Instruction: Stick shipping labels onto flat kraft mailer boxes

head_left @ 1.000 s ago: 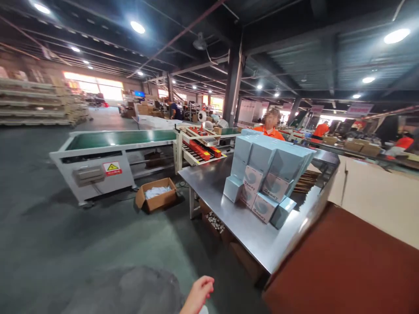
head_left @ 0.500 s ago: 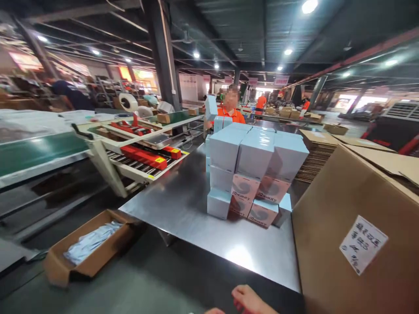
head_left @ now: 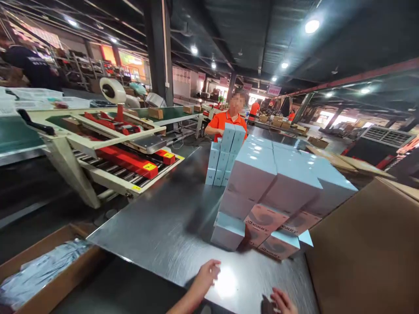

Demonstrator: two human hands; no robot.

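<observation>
1. Pale-blue boxes [head_left: 273, 183]: big block on right half of steel table [head_left: 157, 222], smooth glossy card, sharp corners. Pink-faced boxes [head_left: 266, 222] w/ swirl print & "Beauty"-type lettering sit in bottom tier, a blue box [head_left: 227, 232] at front corner.
2. Left hand [head_left: 206, 277]: fingers loosely spread, part open, palm down at near table edge, nothing in it. Well short of the boxes, just beside a bright glare patch on the steel.
3. Right hand [head_left: 281, 302]: bottom edge of view, fingers [head_left: 278, 297] slightly curled, partly cut off. Dark patch under it, can't tell if it's holding anything or what the patch is. Not touching boxes.
4. Table top: brushed stainless sheet, scuffed, reflective. Cardboard carton [head_left: 360, 248] just right of it, plain brown corrugated.
5. Lower left, open carton [head_left: 42, 274] w/ silvery plastic bags [head_left: 39, 274].
6. Far end of table: co-worker in orange polo [head_left: 225, 124] behind a narrow upright stack of blue boxes [head_left: 224, 155], hand near it.
7. Left of table: carton sealer [head_left: 124, 157], red & yellow parts, steel rollers; tape roll [head_left: 112, 90] on top. Green belt conveyor [head_left: 166, 114] behind.
</observation>
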